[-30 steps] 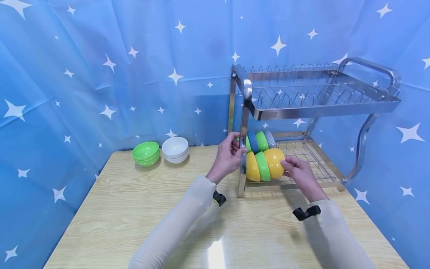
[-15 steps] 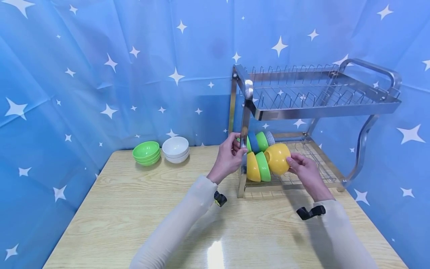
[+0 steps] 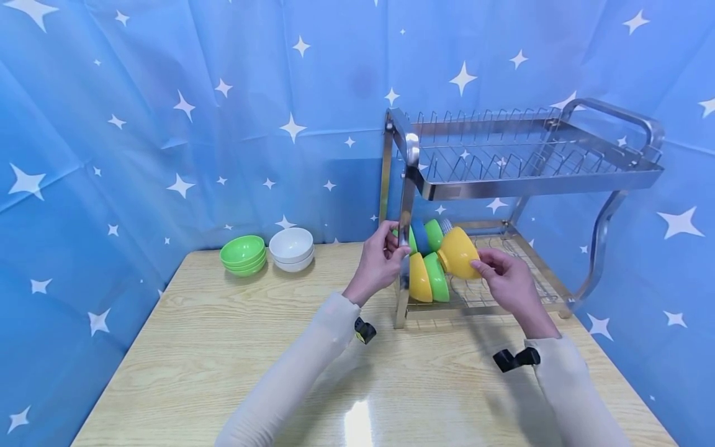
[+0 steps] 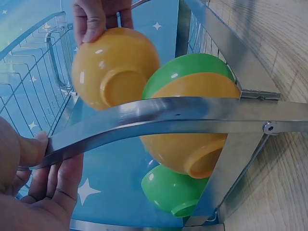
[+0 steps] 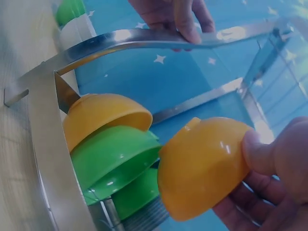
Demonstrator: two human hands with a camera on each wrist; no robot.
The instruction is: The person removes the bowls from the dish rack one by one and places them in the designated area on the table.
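Holding yellow bowl (image 3: 459, 253), right hand (image 3: 511, 282), perhaps touching green bowl (image 3: 437, 279)

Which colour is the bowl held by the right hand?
Yellow-orange; the bowl shows best in the right wrist view.

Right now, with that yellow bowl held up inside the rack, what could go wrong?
The right hand holds the held yellow bowl at one side only, so it might slip or twist loose.

Its foot is very close to the front green bowl, so a small swing could knock that one out of line.

The left hand grips the rack post; an uneven pull there might shift the rack and unsettle the bowls.
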